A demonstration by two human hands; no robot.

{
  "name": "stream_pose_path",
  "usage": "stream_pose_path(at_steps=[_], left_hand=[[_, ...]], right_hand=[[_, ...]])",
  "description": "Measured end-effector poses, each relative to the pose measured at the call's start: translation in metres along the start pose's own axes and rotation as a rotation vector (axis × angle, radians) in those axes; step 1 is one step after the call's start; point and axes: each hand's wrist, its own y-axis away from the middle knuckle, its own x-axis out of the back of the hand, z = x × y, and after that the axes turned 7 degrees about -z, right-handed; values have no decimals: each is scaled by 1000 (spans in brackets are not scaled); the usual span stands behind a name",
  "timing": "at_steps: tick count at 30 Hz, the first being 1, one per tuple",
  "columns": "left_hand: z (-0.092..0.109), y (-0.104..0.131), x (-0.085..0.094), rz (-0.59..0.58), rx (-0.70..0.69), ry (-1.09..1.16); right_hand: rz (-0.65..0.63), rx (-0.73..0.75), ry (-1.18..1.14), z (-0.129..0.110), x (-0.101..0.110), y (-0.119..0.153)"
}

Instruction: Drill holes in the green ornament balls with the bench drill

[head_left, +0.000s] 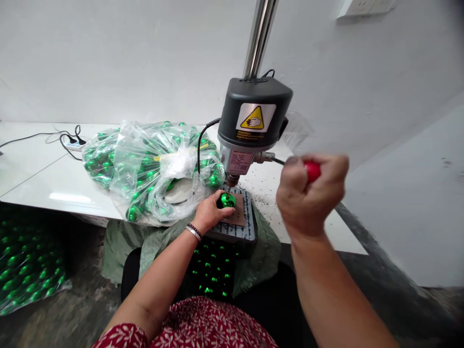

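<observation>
R hand (pixel 313 195), blurred, wrapped rnd shiny red knob (pixel 312 172); L hand (pixel 211 211) pinching shiny green ball (pixel 228 200) on flat brown board (pixel 238 218) under dk-grey drill press (pixel 258 94) w/ yellow/wht warning label (pixel 256 117).

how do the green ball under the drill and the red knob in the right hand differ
The green ball is shiny green; the red knob is red.
The green ball is pinched by the left hand beneath the drill bit; the red knob is gripped by the right hand, beside the drill press.
The green ball's top shows; the red knob is mostly covered.
Each is held in one hand.
</observation>
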Motion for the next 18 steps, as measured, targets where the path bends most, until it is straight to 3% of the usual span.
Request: stream_pose_path(at_steps=[5,10,12,15,18], left_hand=[[7,27,13,37,-27,43],[1,80,46,-207,-76,-49],[-3,93,60,-232,-77,-107],[-8,90,84,-40,-68,-218],[-14,62,110,131,-54,-461]], right_hand=[[-214,-144,33,-12,-1,-57],[-204,-173,73,-11,-4,-60],[-172,-139,89,-10,-5,-56],[-175,-146,108,-10,-5,-55],[-205,-194,132,-13,-4,-57]])
